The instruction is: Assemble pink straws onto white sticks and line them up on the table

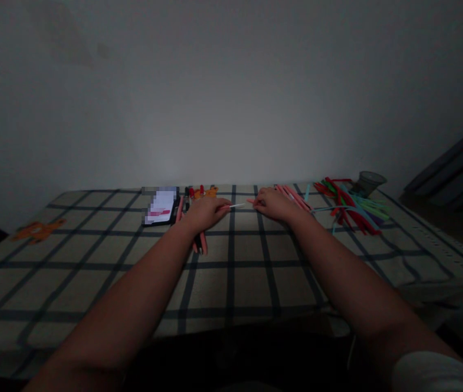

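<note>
My left hand (pixel 206 212) is closed in a pinch on a thin stick (pixel 237 205), pink by the fingers and white toward its tip, pointing right. Across a small gap, my right hand (pixel 274 202) pinches a short pink piece (pixel 250 201) whose end points left at the white tip. The two pieces look apart. Beneath and beside my left hand lie pink sticks (pixel 203 244) and pens with red and black caps (pixel 192 192), partly hidden by the hand. A bunch of pink strips (pixel 297 197) lies just behind my right hand. Dim light hides finer detail.
A phone (pixel 161 206) with a lit screen lies left of my left hand. At the right is a pile of red, green and blue strips (pixel 354 209) beside a clear cup (pixel 369 181). A checked cloth (pixel 248 283) covers the table, which meets a wall (pixel 231 109).
</note>
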`<state>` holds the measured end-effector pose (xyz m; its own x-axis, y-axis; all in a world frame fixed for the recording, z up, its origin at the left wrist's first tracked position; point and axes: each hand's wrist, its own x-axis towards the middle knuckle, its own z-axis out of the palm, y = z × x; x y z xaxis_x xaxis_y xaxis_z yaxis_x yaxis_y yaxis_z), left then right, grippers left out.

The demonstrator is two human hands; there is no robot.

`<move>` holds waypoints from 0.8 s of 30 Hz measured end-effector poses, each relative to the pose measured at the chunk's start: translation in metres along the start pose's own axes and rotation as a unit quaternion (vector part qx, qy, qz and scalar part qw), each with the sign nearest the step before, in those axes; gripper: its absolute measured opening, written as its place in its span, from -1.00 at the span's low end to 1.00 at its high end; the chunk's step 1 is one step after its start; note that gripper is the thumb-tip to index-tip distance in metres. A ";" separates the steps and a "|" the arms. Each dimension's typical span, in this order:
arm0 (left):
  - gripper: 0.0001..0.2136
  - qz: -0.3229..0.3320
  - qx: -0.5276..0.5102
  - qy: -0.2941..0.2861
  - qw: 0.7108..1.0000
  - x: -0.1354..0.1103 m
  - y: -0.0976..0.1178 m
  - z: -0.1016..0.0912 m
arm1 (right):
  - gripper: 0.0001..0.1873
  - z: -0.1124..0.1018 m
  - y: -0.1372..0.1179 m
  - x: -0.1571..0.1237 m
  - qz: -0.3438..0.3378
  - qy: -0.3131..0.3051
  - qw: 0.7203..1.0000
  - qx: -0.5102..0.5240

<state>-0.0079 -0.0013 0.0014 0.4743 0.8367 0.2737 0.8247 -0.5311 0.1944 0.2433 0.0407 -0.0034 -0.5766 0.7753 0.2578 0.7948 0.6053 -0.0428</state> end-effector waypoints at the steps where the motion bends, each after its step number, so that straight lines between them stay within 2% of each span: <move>1: -0.63 -0.001 0.002 -0.003 1.000 0.000 0.001 0.000 | -0.71 0.001 0.001 0.000 -0.004 0.012 1.000 0.012; 5: -0.64 -0.017 0.013 0.000 1.000 -0.001 0.002 -0.002 | -0.79 0.003 0.001 0.002 -0.038 0.073 0.992 0.091; 8: -0.64 -0.021 0.017 0.005 1.000 -0.001 0.002 -0.002 | -0.84 0.003 -0.001 0.002 -0.057 0.093 0.986 0.130; 17: -0.64 -0.024 0.020 -0.004 1.000 -0.001 0.004 -0.003 | -0.90 0.002 -0.003 0.003 -0.084 0.101 0.978 0.161; 24: -0.63 -0.016 0.012 -0.005 1.000 -0.002 0.003 -0.003 | -0.90 -0.001 -0.007 0.001 -0.074 0.090 0.978 0.173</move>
<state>-0.0074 -0.0044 0.0045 0.4514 0.8541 0.2583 0.8462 -0.5016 0.1798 0.2373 0.0368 -0.0014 -0.6136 0.6490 0.4498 0.5750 0.7576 -0.3088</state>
